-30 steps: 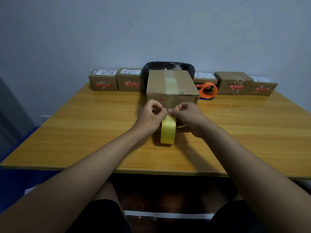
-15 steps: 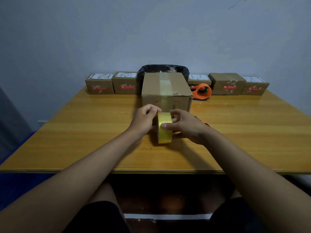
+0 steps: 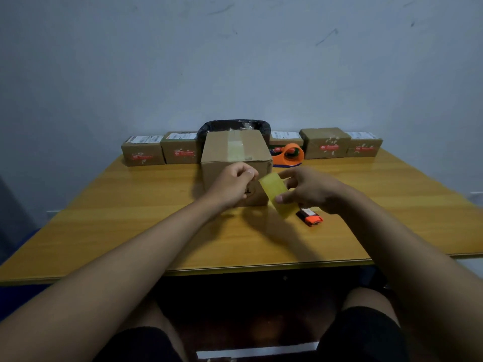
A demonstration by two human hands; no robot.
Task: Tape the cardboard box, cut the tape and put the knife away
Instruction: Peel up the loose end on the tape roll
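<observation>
**Tape roll lifted and tilted, knife now in sight**

Up comes the tape roll [image 3: 277,195] since half a second ago: it stood on edge on the tabletop [image 3: 136,218] then, and now my right hand [image 3: 312,190] holds it off the wood, tilted, thumb on its near side and fingers curled round the far rim. My left hand [image 3: 231,185] has moved with it and sits just left of the roll, fingertips pinched together in front of the cardboard box [image 3: 234,163]; whether the tape's end is between them I cannot tell, the blur hides it. That box stands mid-table toward the far edge, a strip of tape already down its top. With the roll raised, the orange-and-black knife [image 3: 309,217] shows on the tabletop just under my right hand, closer to the near edge than the box. Along the far edge run small parcels [image 3: 142,152], a black-lined bin [image 3: 232,125] behind the box, and an orange tape dispenser [image 3: 290,154] right of it.
</observation>
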